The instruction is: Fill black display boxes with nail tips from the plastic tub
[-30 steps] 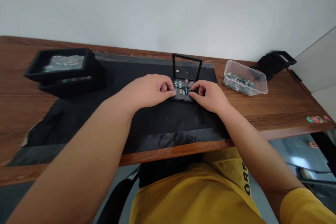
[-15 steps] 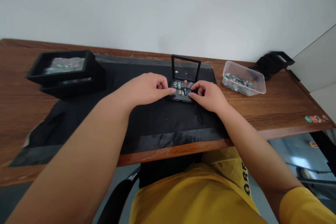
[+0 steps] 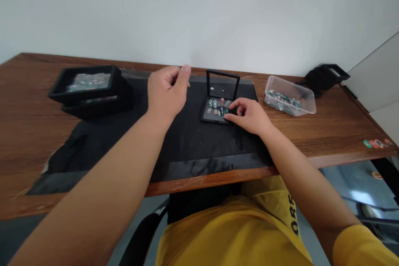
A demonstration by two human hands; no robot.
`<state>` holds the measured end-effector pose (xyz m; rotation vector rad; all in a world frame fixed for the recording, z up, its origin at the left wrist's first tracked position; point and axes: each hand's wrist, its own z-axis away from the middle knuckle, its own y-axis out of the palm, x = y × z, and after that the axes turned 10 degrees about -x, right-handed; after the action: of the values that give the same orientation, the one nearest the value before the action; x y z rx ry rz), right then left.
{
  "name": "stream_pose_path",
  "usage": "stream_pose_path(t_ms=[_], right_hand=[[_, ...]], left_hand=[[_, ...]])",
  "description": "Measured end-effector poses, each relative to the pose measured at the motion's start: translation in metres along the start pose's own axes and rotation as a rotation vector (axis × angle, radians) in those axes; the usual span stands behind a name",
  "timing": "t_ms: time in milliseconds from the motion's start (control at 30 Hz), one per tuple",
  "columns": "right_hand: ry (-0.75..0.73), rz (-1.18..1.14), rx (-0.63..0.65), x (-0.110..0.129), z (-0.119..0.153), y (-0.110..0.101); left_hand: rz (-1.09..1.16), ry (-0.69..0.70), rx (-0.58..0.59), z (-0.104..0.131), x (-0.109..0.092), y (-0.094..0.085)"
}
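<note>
A small black case (image 3: 204,115) lies on the dark mat, its clear-windowed lid (image 3: 222,85) standing up at the back. Several press-on nails (image 3: 215,103) in teal, pink, clear and silvery tones sit in its tray in rough rows. My right hand (image 3: 247,114) rests at the case's right side, thumb and forefinger bracketing a dark teal press-on nail (image 3: 226,111) there. Raised above the mat, left of the case, is my left hand (image 3: 168,91). Its fingers are curled with the thumb pressed against them; anything between them is hidden.
Black frame-like boxes (image 3: 93,108) are stacked at the left, with shiny pieces inside the top one. A clear plastic tub (image 3: 307,99) of loose nails stands right of the mat (image 3: 187,145). More black cases (image 3: 324,77) lie at the far right, and round stickers (image 3: 377,144) near the edge.
My left hand has lifted off the case's left side and moved up and to the left, uncovering that end of the tray. My right hand has stayed at the case.
</note>
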<state>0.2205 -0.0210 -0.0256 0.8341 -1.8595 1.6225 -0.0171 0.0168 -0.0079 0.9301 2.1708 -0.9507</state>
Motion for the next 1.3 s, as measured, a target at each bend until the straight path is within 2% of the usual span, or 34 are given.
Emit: stream_pose_path(t_ms=[133,333,400,567,700,900,1033,1300], right_hand=[[-0.001,-0.089,-0.025,-0.005,-0.002,-0.002],[-0.009,-0.182,-0.145,-0.008,-0.003,-0.003],[-0.003,-0.193,-0.193,-0.009,-0.003,-0.002],[-0.009,-0.183,-0.208,-0.01,-0.002,-0.001],[-0.041,-0.156,-0.197,-0.01,-0.002,-0.001],[-0.047,-0.122,-0.196,-0.01,-0.002,-0.004],[-0.041,-0.141,-0.252,-0.007,0.0,-0.006],[-0.066,-0.199,-0.282,-0.005,-0.002,-0.006]], left_hand=[[0.074,-0.071,0.0,-0.003,0.015,0.009],[0.108,0.082,0.191,0.001,0.033,0.022],[0.131,0.099,0.213,0.004,0.038,0.028],[0.163,-0.043,0.251,0.005,0.045,0.041],[0.186,-0.102,0.238,0.005,0.044,0.045],[0.139,-0.005,0.326,0.01,0.03,0.043],[0.164,0.041,0.36,0.011,0.026,0.04],[0.192,0.036,0.423,0.009,0.024,0.034]])
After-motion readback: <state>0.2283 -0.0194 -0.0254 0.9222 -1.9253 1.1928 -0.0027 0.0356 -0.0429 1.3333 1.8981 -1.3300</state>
